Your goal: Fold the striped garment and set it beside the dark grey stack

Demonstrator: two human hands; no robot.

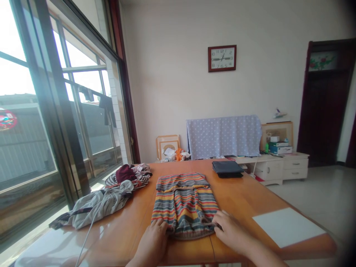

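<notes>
A striped knit top (183, 204) in grey, red, orange and yellow lies on the wooden table in front of me. Its far end is folded over toward me, and folded layers run down both sides. My left hand (155, 237) is at the near left corner, fingers curled and closed on the cloth. At the near right corner my right hand (229, 230) pinches the edge between thumb and fingers. The cloth's near edge curves between both hands. What lies under the fingertips is partly hidden.
On the table (236, 200), a grey garment (97, 207) and a heap of clothes (126, 176) lie left, crossed by a thin cable. Folded dark clothes (226, 168) are at the back right, a white sheet (287, 226) at the right. A window (91, 111) borders the left.
</notes>
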